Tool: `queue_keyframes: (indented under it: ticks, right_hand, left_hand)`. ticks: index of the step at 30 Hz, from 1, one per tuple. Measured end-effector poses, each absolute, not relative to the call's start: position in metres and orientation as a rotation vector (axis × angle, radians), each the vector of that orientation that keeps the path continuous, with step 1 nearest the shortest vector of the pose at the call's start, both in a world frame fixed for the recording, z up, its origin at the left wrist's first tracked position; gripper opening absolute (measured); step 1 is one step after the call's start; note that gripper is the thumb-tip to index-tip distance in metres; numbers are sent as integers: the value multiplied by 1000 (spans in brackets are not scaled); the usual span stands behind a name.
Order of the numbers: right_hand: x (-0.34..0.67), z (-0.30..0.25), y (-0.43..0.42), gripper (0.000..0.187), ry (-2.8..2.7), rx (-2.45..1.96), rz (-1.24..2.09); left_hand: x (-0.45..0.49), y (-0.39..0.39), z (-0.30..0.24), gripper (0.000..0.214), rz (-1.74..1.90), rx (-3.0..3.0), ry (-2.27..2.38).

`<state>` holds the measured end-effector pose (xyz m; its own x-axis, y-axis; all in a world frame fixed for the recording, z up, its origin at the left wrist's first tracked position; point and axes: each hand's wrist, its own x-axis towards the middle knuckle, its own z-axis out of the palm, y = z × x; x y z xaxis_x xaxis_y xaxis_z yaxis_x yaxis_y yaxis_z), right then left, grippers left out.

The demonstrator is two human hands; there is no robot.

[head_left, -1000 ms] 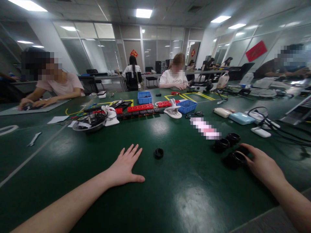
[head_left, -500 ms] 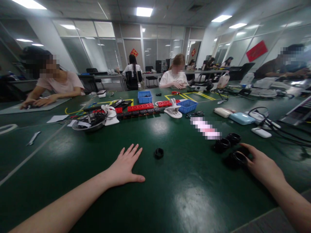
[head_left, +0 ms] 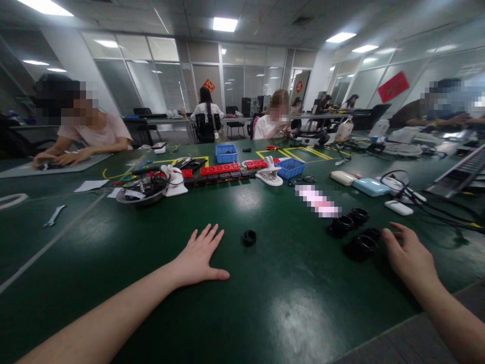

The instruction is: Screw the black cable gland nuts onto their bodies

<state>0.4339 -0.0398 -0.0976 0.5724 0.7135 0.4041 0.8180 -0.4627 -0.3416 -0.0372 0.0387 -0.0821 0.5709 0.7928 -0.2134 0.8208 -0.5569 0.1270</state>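
Note:
My left hand (head_left: 199, 255) lies flat on the green table (head_left: 242, 313), fingers spread and nothing in it. Just right of it sits a small black ring-shaped part (head_left: 249, 237), apart from the fingers. On the right, my right hand (head_left: 411, 253) hovers beside a group of black ring-shaped parts, its fingers curved and apart, holding nothing. Nearest to it is a black hollow part (head_left: 364, 246), with another partly hidden behind it. Two more black hollow parts, one at the left (head_left: 342, 225) and one farther back (head_left: 358, 216), stand behind these.
A metal bowl (head_left: 144, 199) of dark items, white clips (head_left: 270, 174), red-and-black strips (head_left: 220, 169) and blue bins (head_left: 291, 167) stand across the middle. A wrench (head_left: 55, 216) lies left. Light blue case (head_left: 371, 187) and black cables (head_left: 435, 202) are at right. Other people sit around.
My right hand has let go of the black hollow part and drawn back slightly to the right. That part now stands with the others. My left hand stays flat.

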Motion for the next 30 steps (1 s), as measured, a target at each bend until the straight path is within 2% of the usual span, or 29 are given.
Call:
queue_keyframes:
  ticks: [5,9,13,20,30]
  right_hand:
    - [407,-78,-52,53,-1107,-2116,-407]
    - [352,-54,-54,43,-1353,-1797,-506]
    - [278,-43,-34,34,-1930,-1560,-230]
    - [189,-65,14,41,-2311,-1384,-201]
    - [180,-86,30,47,-2281,-1451,-212]
  left_hand:
    - [-39,39,-85,106,-171,2609,1340]
    - [-40,39,-87,106,-171,2608,1331]
    - [-40,40,-88,106,-164,2616,1333]
    - [-41,42,-93,106,-131,2643,1336]
    - [-40,42,-91,109,-146,2627,1336]
